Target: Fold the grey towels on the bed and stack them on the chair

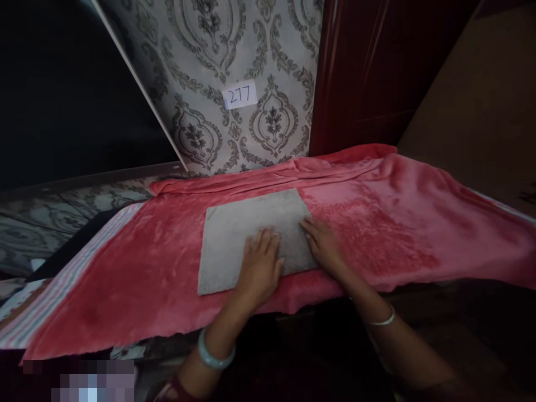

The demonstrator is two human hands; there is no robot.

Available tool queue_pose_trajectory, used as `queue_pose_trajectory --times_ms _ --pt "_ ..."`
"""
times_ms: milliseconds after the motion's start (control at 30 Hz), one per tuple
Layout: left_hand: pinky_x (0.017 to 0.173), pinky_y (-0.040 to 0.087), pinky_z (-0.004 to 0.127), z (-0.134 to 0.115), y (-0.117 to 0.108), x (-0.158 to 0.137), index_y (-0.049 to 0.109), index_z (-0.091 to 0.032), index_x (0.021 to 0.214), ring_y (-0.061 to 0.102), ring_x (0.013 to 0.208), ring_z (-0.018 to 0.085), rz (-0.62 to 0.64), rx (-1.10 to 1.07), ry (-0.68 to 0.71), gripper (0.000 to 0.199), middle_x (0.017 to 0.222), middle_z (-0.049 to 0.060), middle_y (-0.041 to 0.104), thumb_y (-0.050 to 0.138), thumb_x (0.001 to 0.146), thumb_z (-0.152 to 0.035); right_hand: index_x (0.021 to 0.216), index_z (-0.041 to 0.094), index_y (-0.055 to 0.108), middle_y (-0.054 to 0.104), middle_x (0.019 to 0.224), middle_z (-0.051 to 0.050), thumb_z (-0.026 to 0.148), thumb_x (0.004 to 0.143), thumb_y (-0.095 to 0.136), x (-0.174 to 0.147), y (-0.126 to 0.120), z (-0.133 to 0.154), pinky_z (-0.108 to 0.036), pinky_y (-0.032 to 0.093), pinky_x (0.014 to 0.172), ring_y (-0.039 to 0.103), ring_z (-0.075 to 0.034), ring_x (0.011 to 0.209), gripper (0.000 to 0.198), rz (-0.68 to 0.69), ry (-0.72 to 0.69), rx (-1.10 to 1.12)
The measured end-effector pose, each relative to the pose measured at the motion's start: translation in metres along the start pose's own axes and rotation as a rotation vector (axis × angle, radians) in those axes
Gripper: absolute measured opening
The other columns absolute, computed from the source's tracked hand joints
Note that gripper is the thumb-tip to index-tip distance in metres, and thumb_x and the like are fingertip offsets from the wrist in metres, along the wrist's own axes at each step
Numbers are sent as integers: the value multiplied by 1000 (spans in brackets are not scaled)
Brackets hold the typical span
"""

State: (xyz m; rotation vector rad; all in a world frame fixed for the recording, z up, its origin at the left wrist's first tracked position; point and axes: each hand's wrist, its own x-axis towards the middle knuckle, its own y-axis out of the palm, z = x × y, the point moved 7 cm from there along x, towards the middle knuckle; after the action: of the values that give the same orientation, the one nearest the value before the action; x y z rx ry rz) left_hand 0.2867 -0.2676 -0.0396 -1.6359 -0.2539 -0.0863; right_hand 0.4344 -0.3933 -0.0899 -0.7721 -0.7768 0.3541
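A grey folded cloth (pixel 226 240), roughly rectangular and lying flat, rests on a pink-red plush blanket (pixel 167 268). My left hand (pixel 260 265) lies palm down on the middle of the cloth, fingers stretched out. At the cloth's right edge, my right hand (pixel 324 243) presses down with its fingers extended over that edge. Neither hand grasps anything. Parts of the cloth's front and right edges are hidden beneath my hands.
A large black screen (pixel 75 95) stands at the back left. Behind the blanket are a patterned wall (pixel 276 56) with a paper label (pixel 240 94) reading 277 and a dark red wooden panel (pixel 368 72). The blanket's striped edge (pixel 75 273) runs along the left.
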Motion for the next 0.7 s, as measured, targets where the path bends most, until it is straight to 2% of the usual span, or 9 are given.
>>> queue_pose_trajectory --times_ms 100,233,500,700 --pt "124 22 59 -40 26 18 35 -15 156 21 155 29 70 -28 124 59 166 13 29 42 99 -29 136 16 65 56 148 -11 22 99 33 -11 3 5 -51 38 117 47 -27 140 49 14 -40 3" --pt "124 20 63 -50 45 22 33 -15 157 19 155 31 62 9 149 60 166 14 27 40 100 -33 138 20 63 54 150 -9 24 100 33 -11 2 4 -51 40 115 50 -25 136 48 35 -22 40" --pt "123 25 60 -27 35 10 33 -18 158 22 154 32 59 39 83 68 166 15 27 49 98 -47 138 21 63 54 150 -8 27 102 33 -13 1 3 -49 40 116 49 -24 137 48 3 -22 59" --pt "122 27 60 26 24 -19 36 -16 156 28 152 34 8 113 -54 72 163 18 33 52 96 -52 137 20 64 55 149 -8 26 102 32 -14 0 3 -48 40 117 51 -24 135 48 -19 -28 60"
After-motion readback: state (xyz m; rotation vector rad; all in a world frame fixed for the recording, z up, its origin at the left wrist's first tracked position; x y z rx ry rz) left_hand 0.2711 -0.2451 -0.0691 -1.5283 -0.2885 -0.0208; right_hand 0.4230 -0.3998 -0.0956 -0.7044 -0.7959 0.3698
